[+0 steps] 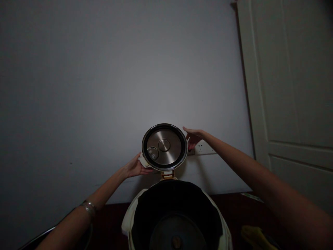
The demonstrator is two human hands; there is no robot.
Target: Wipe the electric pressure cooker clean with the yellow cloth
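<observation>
1. Head view: a bare grey wall fills the space behind both sets of fingers, and a white door stands well off to the right of the right fingers.
2. The rice cooker sits below and nearer than the fingers, with its dark inner pot open to the camera.
3. The lid lies directly between the 2 hands. It stands upright on its hinge with its round steel inner face turned this way. Being round, it has no long axis.
4. The left hand is at the lid's lower left. Its fingers are curled round the white outer edge there and grip it.
5. The right hand is at the lid's upper right, higher than the left. Its fingers are stretched out and apart, with the tips just at the rim. I cannot tell whether they press on it.
6. The left hand looks the closer-coupled of the 2, since it alone has a hold.
7. A wall socket shows just behind the right fingers.
8. A bracelet sits on the left wrist.
</observation>
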